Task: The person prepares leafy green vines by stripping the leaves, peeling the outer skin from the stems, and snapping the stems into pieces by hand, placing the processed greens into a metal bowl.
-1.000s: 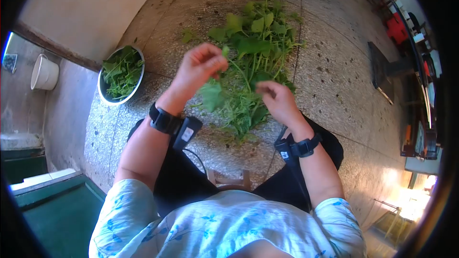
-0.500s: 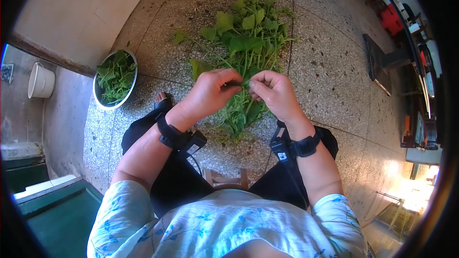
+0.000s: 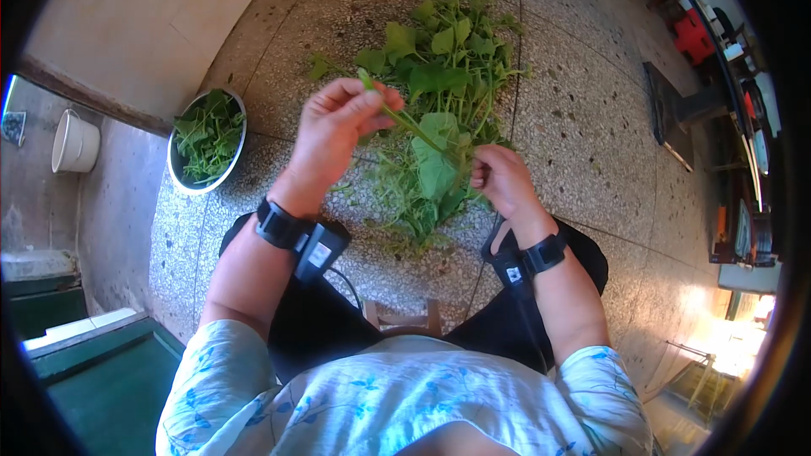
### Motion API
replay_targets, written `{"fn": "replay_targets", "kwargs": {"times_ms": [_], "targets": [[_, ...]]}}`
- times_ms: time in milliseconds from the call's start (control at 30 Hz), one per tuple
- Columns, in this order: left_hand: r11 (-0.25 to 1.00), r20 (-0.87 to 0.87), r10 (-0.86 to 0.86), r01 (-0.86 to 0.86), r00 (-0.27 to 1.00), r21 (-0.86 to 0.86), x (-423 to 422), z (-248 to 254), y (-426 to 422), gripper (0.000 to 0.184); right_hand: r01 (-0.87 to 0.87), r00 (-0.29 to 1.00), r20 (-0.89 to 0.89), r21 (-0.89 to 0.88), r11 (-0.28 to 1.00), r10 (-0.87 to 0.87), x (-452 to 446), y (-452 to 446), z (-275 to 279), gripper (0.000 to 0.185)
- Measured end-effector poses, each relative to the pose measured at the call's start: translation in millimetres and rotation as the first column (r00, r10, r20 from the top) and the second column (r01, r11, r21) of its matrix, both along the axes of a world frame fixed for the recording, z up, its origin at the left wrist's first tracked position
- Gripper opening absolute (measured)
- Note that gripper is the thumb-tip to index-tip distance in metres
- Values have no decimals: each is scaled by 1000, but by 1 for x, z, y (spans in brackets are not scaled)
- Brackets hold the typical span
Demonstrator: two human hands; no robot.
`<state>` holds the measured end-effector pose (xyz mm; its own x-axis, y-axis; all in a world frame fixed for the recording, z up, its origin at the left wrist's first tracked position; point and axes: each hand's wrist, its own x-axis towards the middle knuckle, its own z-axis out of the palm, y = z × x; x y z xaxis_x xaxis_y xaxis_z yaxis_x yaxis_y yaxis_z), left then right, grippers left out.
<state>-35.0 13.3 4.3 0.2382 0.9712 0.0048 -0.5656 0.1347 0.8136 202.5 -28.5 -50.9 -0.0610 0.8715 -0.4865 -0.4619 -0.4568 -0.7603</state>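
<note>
A green stem (image 3: 411, 125) with one broad leaf (image 3: 437, 154) slants across the front of my body. Its upper end is pinched between the thumb and fingers of my left hand (image 3: 331, 128), with the tip poking out above them. My right hand (image 3: 505, 179) is closed beside the leaf, near the lower end of the stem. Whatever lies in its curled fingers is hidden. Beneath and beyond both hands, a heap of leafy green vines (image 3: 435, 76) lies on the floor, with thin strips and stalks (image 3: 414, 219) at its near end.
A metal-rimmed basin (image 3: 171, 171) holding leafy greens stands on the speckled floor (image 3: 583, 135) at left. Farther left is a white bucket (image 3: 74, 143). A wooden stool (image 3: 405, 317) shows between my knees. Dark furniture (image 3: 676, 110) stands at right.
My hands have moved apart from where they met over the heap. The left went left and up with the stem; the right moved slightly right and down. The stem and leaf now show between them.
</note>
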Motion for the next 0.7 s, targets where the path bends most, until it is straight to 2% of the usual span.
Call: {"fn": "replay_targets", "kwargs": {"times_ms": [133, 200, 267, 333, 367, 400, 433, 500, 533, 567, 600, 633, 700], "targets": [[999, 74, 27, -29, 997, 31, -30, -1, 14, 11, 52, 995, 87, -7, 999, -52, 21, -5, -15, 13], [998, 55, 58, -60, 997, 37, -40, -3, 21, 13, 106, 976, 195, -33, 994, -98, 28, -6, -21, 13], [991, -6, 120, -120, 993, 57, -48, -4, 24, 14, 85, 963, 258, -31, 996, -74, 40, -6, -33, 13], [987, -10, 150, -149, 989, 68, -48, 0, 23, 15, -30, 890, 450, -98, 995, 71, 48, -6, -42, 7], [977, -198, 193, -170, 961, 127, -46, 3, 21, 15, -31, 891, 449, -98, 995, 72, 46, -8, -48, 7], [966, -375, 239, -179, 896, 189, -42, 4, 20, 16, -146, 707, 707, 108, 983, 27, 38, -10, -53, 9], [966, -374, 236, -176, 897, 188, -35, 2, 16, 16, -310, 464, 881, 260, 914, -93, 26, -12, -49, 15], [979, -703, 136, 17, 699, 205, -10, -6, 3, 14, -435, 377, 919, 288, 853, -118, 1, -17, -15, 26], [979, -700, 129, 21, 703, 203, 0, -8, -3, 14, -432, 372, 921, 284, 856, -117, -11, -18, 1, 26], [884, -753, 256, 168, 606, 436, 10, -9, -9, 13, -418, 584, 811, 339, 843, -37, -22, -18, 15, 24], [719, -755, 400, 333, 520, 610, 17, -11, -14, 13, -388, 758, 650, 392, 834, 48, -29, -18, 26, 21], [719, -755, 393, 336, 525, 609, 22, -12, -18, 13, -383, 757, 652, 387, 839, 45, -33, -18, 36, 21], [681, -789, 393, 427, 472, 595, 28, -12, -24, 14, -355, 848, 521, 432, 829, 92, -37, -17, 47, 16]]}}
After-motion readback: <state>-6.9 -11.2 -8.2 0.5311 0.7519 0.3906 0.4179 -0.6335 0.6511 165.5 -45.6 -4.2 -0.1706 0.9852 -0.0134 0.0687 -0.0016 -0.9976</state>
